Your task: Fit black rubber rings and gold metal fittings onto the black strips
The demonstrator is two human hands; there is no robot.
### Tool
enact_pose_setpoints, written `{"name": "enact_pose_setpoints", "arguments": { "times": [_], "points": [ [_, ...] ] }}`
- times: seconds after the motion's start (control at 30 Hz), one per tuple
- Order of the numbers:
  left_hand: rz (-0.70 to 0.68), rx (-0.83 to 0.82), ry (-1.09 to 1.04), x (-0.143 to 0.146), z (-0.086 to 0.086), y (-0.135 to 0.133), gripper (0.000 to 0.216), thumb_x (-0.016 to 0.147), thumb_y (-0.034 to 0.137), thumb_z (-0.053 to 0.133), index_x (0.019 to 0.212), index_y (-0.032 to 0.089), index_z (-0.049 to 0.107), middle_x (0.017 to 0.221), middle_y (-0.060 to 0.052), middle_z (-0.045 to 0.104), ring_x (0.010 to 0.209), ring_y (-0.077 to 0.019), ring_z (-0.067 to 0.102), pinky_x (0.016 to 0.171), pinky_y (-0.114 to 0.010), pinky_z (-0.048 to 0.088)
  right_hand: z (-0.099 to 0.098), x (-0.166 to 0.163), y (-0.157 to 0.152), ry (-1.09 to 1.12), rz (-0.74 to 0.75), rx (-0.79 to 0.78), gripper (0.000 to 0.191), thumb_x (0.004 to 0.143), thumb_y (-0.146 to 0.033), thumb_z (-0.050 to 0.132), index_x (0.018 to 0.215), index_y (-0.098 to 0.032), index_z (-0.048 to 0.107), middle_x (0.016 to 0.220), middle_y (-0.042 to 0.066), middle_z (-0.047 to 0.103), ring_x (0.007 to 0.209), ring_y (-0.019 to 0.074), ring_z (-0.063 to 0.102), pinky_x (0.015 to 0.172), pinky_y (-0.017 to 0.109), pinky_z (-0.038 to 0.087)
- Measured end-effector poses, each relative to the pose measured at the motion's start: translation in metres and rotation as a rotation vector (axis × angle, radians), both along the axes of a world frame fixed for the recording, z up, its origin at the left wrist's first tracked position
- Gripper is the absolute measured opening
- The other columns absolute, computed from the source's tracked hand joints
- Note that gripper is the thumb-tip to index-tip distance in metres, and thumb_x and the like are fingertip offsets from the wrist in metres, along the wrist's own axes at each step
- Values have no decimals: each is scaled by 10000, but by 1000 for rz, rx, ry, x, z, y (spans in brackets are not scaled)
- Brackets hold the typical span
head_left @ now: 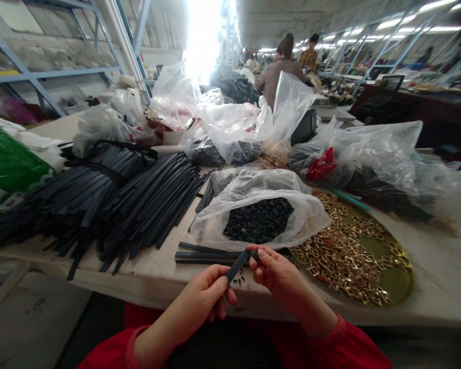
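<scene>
Between thumb and fingers, my left hand point(211, 292) grips a flat black strap point(237, 268) that slants up to the right. My right hand point(272, 269) pinches a small black piece point(255, 254) at the strap's far end; whether it is joined to the strap I cannot tell. Just beyond both hands lies an open clear plastic bag point(311, 215) full of small black pieces point(259, 220). More black straps point(200, 254) lie flat along its near side. To the right, a round gold tray point(405, 279) bears a heap of gold-coloured metal hardware point(341, 251).
Large bundles of black straps point(146, 205) cover the table's left side, partly overhanging its front edge. Filled plastic bags point(230, 128) crowd the back. A teal tool point(351, 200) lies at the tray's far rim. A person point(278, 72) is farther off, facing away.
</scene>
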State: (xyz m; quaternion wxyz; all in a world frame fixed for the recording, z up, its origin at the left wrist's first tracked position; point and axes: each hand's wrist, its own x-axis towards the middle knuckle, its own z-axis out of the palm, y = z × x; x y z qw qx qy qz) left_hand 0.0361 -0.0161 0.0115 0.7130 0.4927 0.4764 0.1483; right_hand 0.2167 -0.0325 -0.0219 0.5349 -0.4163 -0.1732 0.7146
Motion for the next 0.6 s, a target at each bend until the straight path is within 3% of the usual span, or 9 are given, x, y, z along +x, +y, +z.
{"name": "enact_pose_setpoints", "arguments": {
  "times": [0.13,0.43,0.6],
  "points": [
    [-13,47,28,-4,-2,-2,323,795,409,436,965,141,491,531,49,559,346,-36,395,343,-135,240,5,2,-5,100,-37,-67,327,627,-242,737,926,-171,626,707,9,668,532,55,562,551,176,444],
    [-43,0,47,0,-2,-8,248,787,390,416,852,158,474,478,56,546,328,-34,384,343,-127,244,-4,-9,-8,39,-181,33,243,606,-233,745,797,-186,603,867,21,686,716,109,606,675,236,461],
    [-39,41,68,0,-14,-6,209,803,351,385,839,162,469,499,52,552,330,-38,393,337,-129,241,-7,-20,-7,73,-250,0,276,548,-189,782,771,-197,619,687,-61,634,592,50,549,577,160,424]
  ]
}}
